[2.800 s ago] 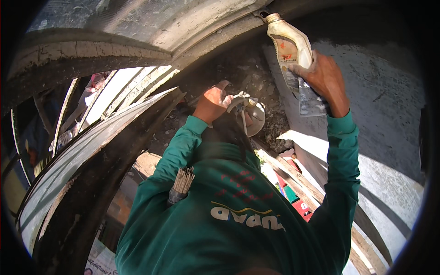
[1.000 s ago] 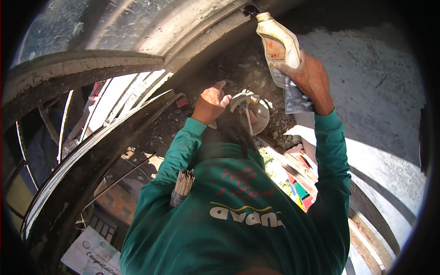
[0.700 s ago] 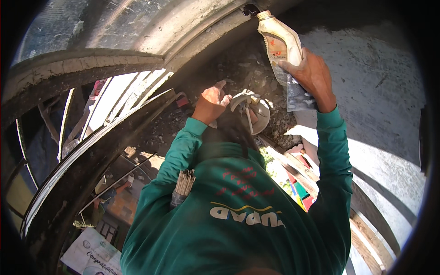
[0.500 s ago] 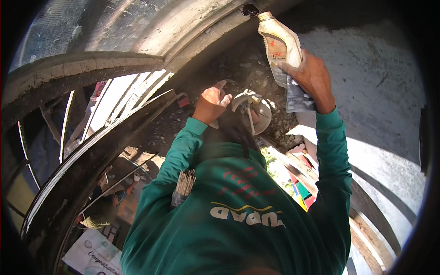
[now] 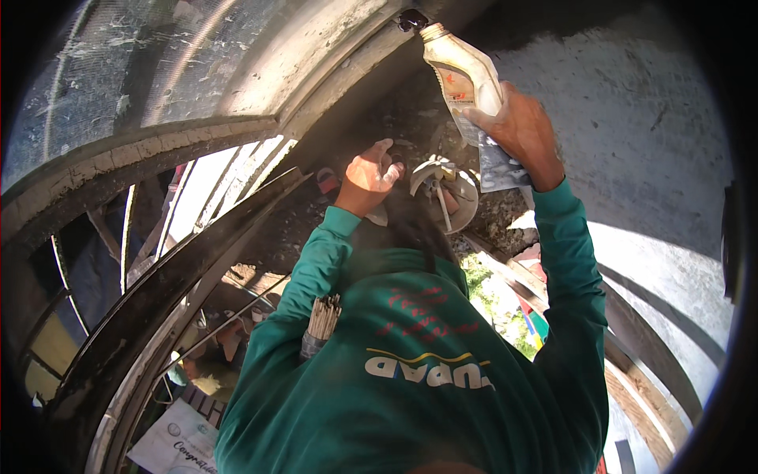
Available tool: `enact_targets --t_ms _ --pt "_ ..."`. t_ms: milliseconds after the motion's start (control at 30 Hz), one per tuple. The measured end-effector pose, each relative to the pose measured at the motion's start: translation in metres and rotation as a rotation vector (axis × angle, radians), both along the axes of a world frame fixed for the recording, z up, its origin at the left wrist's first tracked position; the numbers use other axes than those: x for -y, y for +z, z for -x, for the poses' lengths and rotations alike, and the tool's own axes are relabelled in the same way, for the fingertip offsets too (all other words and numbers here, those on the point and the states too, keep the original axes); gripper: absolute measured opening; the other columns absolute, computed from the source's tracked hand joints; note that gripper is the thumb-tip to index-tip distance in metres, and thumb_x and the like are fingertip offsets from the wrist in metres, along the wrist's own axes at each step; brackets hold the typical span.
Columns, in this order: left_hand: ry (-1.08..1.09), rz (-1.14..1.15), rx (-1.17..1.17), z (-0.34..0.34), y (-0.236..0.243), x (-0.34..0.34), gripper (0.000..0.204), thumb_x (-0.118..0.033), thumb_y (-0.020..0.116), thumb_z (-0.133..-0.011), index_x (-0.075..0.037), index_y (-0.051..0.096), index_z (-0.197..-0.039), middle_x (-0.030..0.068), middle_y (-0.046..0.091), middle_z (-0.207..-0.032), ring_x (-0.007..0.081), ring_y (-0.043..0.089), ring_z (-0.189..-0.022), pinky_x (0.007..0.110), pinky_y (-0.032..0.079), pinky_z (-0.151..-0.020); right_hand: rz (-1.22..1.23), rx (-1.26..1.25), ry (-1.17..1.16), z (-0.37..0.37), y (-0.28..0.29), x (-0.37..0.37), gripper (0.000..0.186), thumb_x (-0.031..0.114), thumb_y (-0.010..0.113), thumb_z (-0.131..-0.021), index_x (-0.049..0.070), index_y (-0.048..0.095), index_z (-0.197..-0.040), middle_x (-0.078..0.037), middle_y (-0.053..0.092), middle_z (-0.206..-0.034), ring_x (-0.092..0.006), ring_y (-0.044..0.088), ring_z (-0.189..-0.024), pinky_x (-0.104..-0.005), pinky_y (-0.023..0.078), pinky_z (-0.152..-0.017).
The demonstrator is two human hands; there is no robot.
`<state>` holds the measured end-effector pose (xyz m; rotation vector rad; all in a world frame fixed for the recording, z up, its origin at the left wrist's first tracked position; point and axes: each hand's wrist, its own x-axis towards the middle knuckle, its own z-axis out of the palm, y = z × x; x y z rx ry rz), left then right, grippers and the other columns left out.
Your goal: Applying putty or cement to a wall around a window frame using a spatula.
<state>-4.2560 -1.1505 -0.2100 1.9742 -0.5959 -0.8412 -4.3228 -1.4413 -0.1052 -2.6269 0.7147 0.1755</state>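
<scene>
- Two hands are seen in the head view; the plastic bottle (image 5: 462, 59) is gripped at its lower part by the right hand (image 5: 521, 130), fingers wrapped around it.
- Bottle's neck is held just beside a dark patch (image 5: 412, 21), upper centre.
- Left hand (image 5: 367, 180) is partly curled; whether anything is held cannot be told.
- Lower centre is blocked by the green shirt (image 5: 395, 411); a grey wall (image 5: 632, 158) is seen at right.
- Thin sticks (image 5: 324, 314) are contained, upright, in a dark holder (image 5: 313, 347).
- Pale stick (image 5: 443, 199) and reddish piece (image 5: 451, 201) are contained in the round pail (image 5: 468, 194); bottle's contents cannot be told.
</scene>
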Motion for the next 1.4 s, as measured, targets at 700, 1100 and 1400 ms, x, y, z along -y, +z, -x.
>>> enact_targets --t_ms 700,1100,1400 --pt "0.001 -0.015 0.011 0.006 -0.010 0.000 0.050 -0.022 0.075 -0.088 0.000 0.063 -0.131 0.0183 0.073 -0.094 0.0409 0.069 -0.090 0.048 0.054 -0.081 0.023 -0.030 0.043 -0.003 0.012 0.013 0.064 0.055 0.079 -0.080 -0.001 0.067 -0.109 -0.025 0.072 -0.090 -0.0448 0.069 -0.087 -0.0537 0.053 -0.075" --pt "0.023 -0.049 0.011 0.005 -0.008 -0.003 0.051 -0.023 0.076 -0.088 0.000 0.063 -0.132 0.0198 0.073 -0.095 0.0413 0.069 -0.091 0.047 0.054 -0.082 -0.050 0.052 0.014 0.007 0.018 0.008 0.059 0.053 0.079 -0.082 0.000 0.069 -0.107 -0.024 0.073 -0.092 -0.0451 0.070 -0.087 -0.0533 0.052 -0.077" --pt "0.019 -0.048 0.033 0.006 -0.009 -0.006 0.052 -0.020 0.075 -0.091 0.003 0.061 -0.136 0.0141 0.076 -0.092 0.0261 0.069 -0.075 0.037 0.054 -0.072 0.017 0.034 0.054 -0.002 0.002 0.015 0.060 0.053 0.079 -0.081 -0.001 0.067 -0.103 -0.028 0.071 -0.088 -0.0467 0.069 -0.083 -0.0546 0.052 -0.072"
